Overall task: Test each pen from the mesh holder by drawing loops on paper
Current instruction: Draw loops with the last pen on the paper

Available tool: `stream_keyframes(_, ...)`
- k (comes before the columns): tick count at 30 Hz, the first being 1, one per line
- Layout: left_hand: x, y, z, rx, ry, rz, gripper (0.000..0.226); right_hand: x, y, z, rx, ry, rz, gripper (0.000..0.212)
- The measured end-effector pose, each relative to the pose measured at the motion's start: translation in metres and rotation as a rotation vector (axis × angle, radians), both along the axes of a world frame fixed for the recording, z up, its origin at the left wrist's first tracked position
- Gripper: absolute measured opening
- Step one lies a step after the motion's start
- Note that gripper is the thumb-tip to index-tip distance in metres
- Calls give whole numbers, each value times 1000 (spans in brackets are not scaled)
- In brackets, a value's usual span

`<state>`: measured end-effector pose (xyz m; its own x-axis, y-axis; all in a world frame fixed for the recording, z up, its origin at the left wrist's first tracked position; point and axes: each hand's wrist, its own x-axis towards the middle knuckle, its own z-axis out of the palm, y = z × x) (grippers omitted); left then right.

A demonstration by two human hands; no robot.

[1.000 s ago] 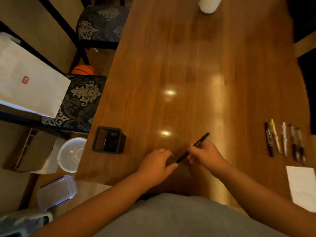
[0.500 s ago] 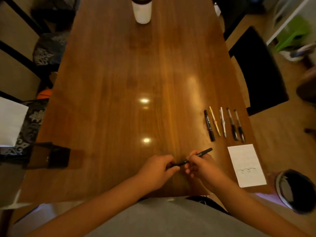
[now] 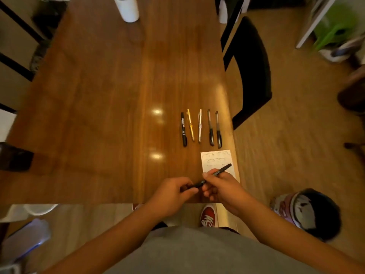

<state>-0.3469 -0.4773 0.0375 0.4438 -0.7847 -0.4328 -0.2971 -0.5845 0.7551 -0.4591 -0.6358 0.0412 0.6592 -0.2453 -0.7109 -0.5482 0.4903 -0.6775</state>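
Diagonally, the black pen slants up-right, pinched by left hand and right hand, far end seemingly above paper.

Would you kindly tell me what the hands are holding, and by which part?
One black pen: the left hand pinches its near end, the right hand grips its middle.

Left hand: fingers curled, pinching the low end of the black pen.
Right hand: thumb and fingers curled round the pen's middle, at the left's 3 o'clock.
Left forearm: bare, stretched in from 7 o'clock.
Right forearm: bare, in from 4 o'clock.
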Motion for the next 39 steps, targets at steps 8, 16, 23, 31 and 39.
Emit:
stream_keyframes(8, -36, -4, 4, -14, -8, -37, 8, -35, -10, 2, 25, -22, 43, 19)
stream_keyframes(16, -35, 0, 8, -72, 250, 40, 19, -32, -6, 6, 68, -53, 42, 22)
stream_keyframes(23, -12, 11, 8, -46, 541, 48, 24, -31, -34, 6, 163, -55, -98, 9)
stream_keyframes(31, -6, 20, -12, 111, 112, -83, 17, -52, -58, -5, -269, 92, -13, 11)
stream_keyframes(39, -43, -8, -34, 46, -495, -658, 37, -52, -19, -27, -617, 9, 107, 14)
